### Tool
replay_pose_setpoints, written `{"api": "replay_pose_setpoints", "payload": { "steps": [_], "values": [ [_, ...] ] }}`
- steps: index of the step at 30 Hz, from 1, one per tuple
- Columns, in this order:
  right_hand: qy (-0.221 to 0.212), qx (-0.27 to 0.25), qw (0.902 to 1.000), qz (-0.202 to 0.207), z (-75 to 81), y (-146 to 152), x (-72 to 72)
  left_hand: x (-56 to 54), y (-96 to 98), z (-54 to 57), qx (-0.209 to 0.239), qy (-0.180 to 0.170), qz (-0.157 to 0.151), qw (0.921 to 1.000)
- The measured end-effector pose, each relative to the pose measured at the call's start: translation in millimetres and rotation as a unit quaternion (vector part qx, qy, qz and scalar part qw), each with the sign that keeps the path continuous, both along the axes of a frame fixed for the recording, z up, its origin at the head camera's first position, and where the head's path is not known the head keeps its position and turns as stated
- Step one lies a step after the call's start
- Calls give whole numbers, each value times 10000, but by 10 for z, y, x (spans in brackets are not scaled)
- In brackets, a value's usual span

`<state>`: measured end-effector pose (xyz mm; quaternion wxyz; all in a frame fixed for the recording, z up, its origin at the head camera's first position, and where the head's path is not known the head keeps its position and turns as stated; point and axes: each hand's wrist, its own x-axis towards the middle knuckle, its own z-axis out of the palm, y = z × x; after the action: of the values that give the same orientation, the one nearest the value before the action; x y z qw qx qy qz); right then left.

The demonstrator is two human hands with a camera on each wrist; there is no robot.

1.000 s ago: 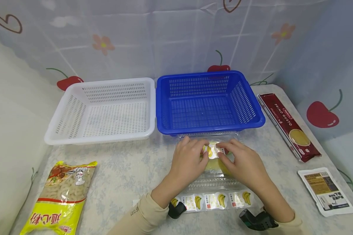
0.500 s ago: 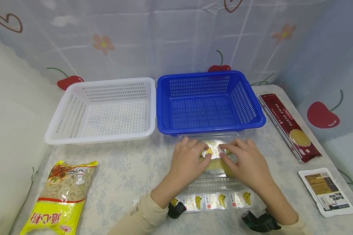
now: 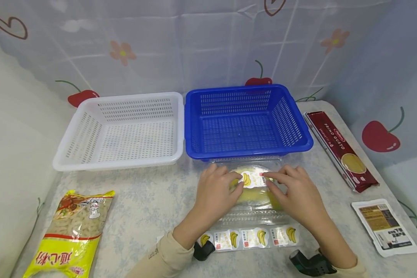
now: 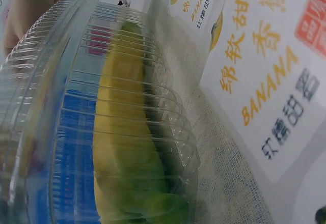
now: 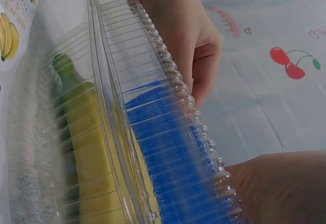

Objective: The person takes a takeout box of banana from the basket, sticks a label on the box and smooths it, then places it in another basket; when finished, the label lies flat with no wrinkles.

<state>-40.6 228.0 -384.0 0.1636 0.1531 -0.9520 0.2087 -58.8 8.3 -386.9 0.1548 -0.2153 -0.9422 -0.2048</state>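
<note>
A clear plastic clamshell box with a banana inside stands in front of the blue basket, its lid down. On the lid lies a white banana label. My left hand touches the label's left end with thumb and index fingertips. At its right end rest the index finger and thumb of my right hand, spread a little apart. Both wrist views look through the ribbed box side, where the label and most fingertips are hidden. Nearer me lies a strip of banana labels.
A white basket and a blue basket stand side by side at the back. To the left lies a yellow pasta bag. A red spaghetti pack and a flat white-edged packet lie at the right.
Both hands have spread slightly apart, left hand to the left and right hand to the right. More of the label on the lid now shows between their fingertips.
</note>
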Motion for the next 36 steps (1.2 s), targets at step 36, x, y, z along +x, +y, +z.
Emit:
{"api": "replay_pose_setpoints", "payload": {
  "steps": [36],
  "values": [
    [-590,-1057,9896,-774,217,542,-486,234,-316,70,445,-672,132,9967]
  ]
}}
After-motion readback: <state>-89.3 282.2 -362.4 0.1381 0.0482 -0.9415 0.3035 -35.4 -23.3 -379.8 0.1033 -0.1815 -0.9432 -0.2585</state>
